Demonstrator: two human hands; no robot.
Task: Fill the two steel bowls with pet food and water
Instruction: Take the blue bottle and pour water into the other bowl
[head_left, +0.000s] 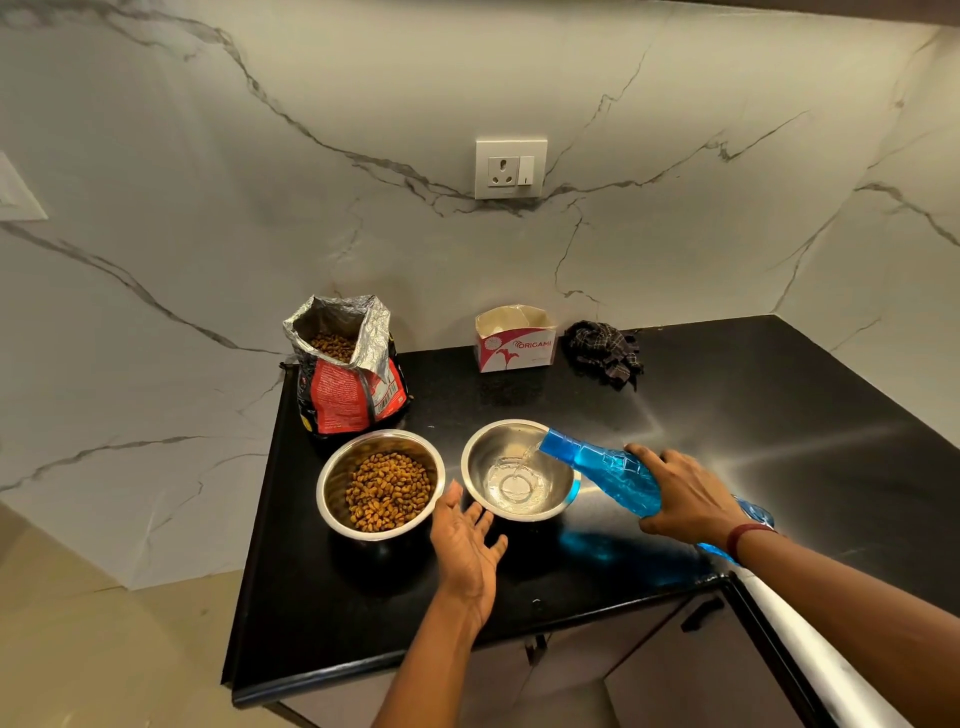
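Note:
Two steel bowls stand side by side on the black counter (779, 415). The left bowl (332, 483) holds brown kibble. The right bowl (485, 457) has a little water in its bottom. My right hand (685, 493) grips a blue plastic bottle (597, 465), tilted with its mouth over the right bowl's rim, and a thin stream of water runs into the bowl. My left hand (465, 540) is open, palm up, fingers spread, just in front of the gap between the bowls and holding nothing.
An open red pet food bag (348, 395) stands behind the left bowl. A white and red cardboard box (517, 345) and a dark crumpled cloth (605, 353) lie at the back by the marble wall. The counter's front edge runs close below my left forearm.

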